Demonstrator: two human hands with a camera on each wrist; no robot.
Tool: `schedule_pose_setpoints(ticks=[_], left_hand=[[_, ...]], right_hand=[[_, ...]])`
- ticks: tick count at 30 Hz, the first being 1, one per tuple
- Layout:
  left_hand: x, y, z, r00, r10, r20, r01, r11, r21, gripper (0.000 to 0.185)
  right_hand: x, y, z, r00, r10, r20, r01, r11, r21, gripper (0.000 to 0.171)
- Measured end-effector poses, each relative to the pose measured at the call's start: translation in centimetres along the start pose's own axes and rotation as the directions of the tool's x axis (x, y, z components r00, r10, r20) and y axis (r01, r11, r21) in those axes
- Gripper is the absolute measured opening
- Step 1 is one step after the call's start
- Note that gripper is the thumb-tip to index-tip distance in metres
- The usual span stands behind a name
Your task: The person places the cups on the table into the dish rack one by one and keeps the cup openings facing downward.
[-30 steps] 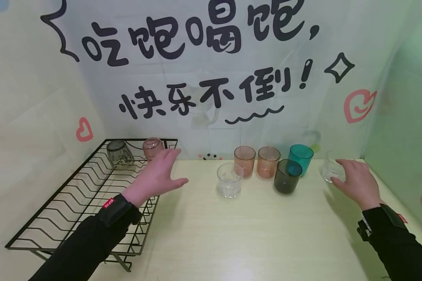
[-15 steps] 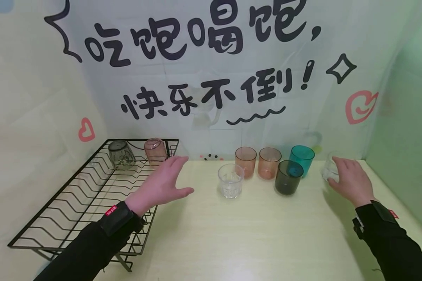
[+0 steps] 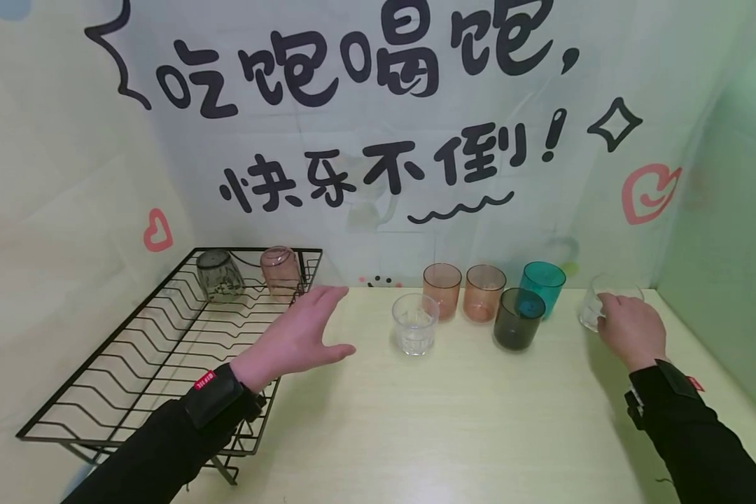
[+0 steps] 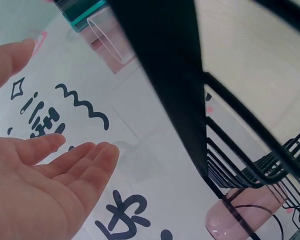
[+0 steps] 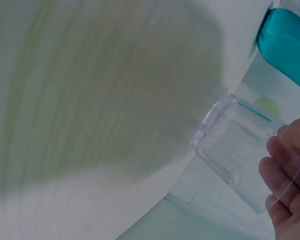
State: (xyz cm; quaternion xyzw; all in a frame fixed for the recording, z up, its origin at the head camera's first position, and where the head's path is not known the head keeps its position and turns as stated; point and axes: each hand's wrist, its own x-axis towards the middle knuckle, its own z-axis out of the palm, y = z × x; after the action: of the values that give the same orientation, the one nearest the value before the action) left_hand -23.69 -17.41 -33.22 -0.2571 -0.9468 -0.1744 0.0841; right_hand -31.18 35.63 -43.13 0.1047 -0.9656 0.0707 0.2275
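Note:
My right hand point(image 3: 633, 329) is at the far right of the table, gripping a clear drinking glass point(image 3: 591, 311) near its rim. In the right wrist view the glass point(image 5: 240, 145) has its thick base toward the tabletop, and curled fingers point(image 5: 277, 175) overlap its rim end. My left hand point(image 3: 296, 339) hovers beside the black wire dish rack point(image 3: 189, 343), thumb and fingers spread with nothing between them. On the rack's far end a grey glass point(image 3: 219, 276) and a pink glass point(image 3: 280, 271) stand upside down.
Mid-table stand another clear glass point(image 3: 414, 325), two amber-pink glasses point(image 3: 441, 283) point(image 3: 484, 294), a dark grey glass point(image 3: 518, 322) and a teal glass point(image 3: 544, 280) close together. A printed cloth wall point(image 3: 378, 231) rises behind the table, a green one point(image 3: 724, 245) at right.
My right hand has moved slightly left and its fingers have closed on the clear glass at the right. My left hand has drifted a little right and down, still empty.

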Motion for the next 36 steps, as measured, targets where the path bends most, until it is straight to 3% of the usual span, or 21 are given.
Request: schedule_pose_setpoints(ticks=[5, 13, 26, 36], left_hand=[[0.0, 0.1, 0.0, 1.0, -0.005, 0.005, 0.005, 1.0, -0.003, 0.091], [0.0, 0.3, 0.0, 1.0, 0.011, 0.004, -0.011, 1.0, -0.011, 0.09], [-0.2, 0.5, -0.3, 1.0, 0.023, -0.012, -0.023, 0.999, -0.023, 0.091], [-0.5, 0.6, -0.8, 1.0, -0.007, -0.001, 0.007, 1.0, -0.025, 0.091]], right_hand=[[-0.2, 0.0, -0.2, 0.999, 0.043, 0.005, -0.043, 0.999, 0.013, 0.027], [-0.4, 0.1, 0.0, 0.997, 0.077, 0.029, -0.078, 0.995, 0.058, 0.02], [-1.1, -0.2, -0.7, 0.996, 0.068, 0.065, -0.074, 0.994, 0.08, 0.022], [-2.1, 0.1, -0.7, 0.994, 0.069, 0.082, -0.078, 0.992, 0.103, 0.025]])
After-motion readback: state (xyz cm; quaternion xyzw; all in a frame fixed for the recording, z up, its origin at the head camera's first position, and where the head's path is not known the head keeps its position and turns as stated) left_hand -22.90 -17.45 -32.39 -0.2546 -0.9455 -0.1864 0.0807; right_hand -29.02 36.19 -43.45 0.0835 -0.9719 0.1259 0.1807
